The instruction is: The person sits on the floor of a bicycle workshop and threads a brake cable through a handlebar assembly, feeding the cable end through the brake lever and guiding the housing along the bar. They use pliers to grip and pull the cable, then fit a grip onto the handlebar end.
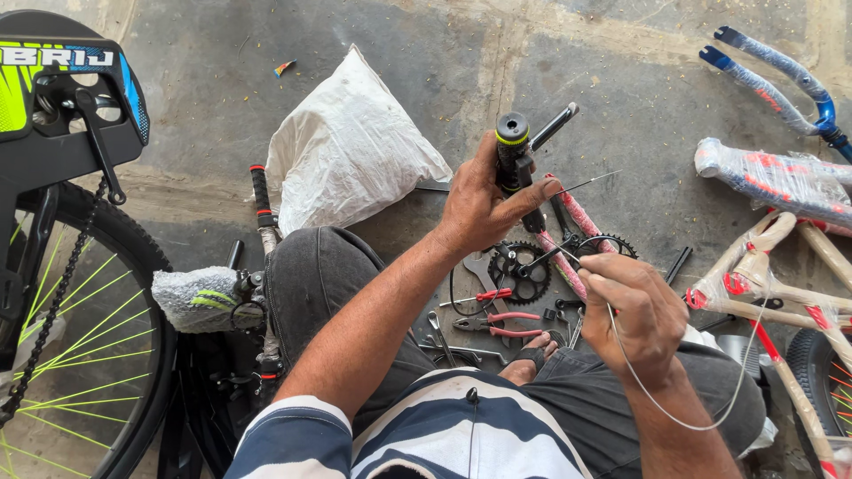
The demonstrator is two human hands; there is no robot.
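Note:
My left hand [479, 206] is closed around a black handlebar grip with a yellow ring and its brake lever [516, 153], held upright in front of me. My right hand [635, 310] pinches a thin steel brake cable [674, 417]; the cable's tip [590, 182] points up toward the lever, and its slack loops down past my right knee. Both hands are above a scatter of tools and a black chainring with crank [524, 266] on the concrete floor.
A white plastic sack [351, 146] lies ahead. Red-handled pliers [501, 324] and wrenches lie between my legs. A black bicycle with a green-spoked wheel [80, 328] stands left. Wrapped bicycle frame parts [781, 177] and a blue fork [781, 75] lie right.

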